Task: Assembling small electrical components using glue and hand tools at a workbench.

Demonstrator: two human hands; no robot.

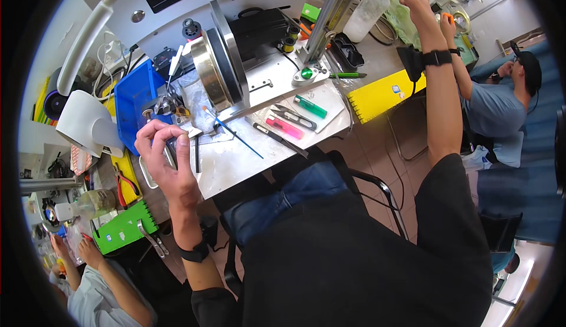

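A seated worker in a dark top stretches across a crowded bench [215,177], right hand [414,0] up at the head of a translucent bottle [365,19] that stands beyond a metal upright [339,15]. From where I stand, the job looks to be partway through: the bottle is reached but seemingly not yet lifted, and no finished piece can be picked out. How much is left, this one glimpse cannot settle. The right hand's fingers bend around the bottle's top, near the edge of view; whether they are closed on it or merely touching, I cannot tell. The left hand [170,171] is raised at the near side of a blue bin [127,115], thumb and forefinger drawn almost together, the other fingers curled. A small pale piece [194,132] shows right at those fingertips, possibly pinched, possibly lying just behind them. Between the two hands, a blue brush [243,141], black snips [295,118] and a green lighter [311,106] lie untouched, in front of a machine's brass-coloured ring [207,73]
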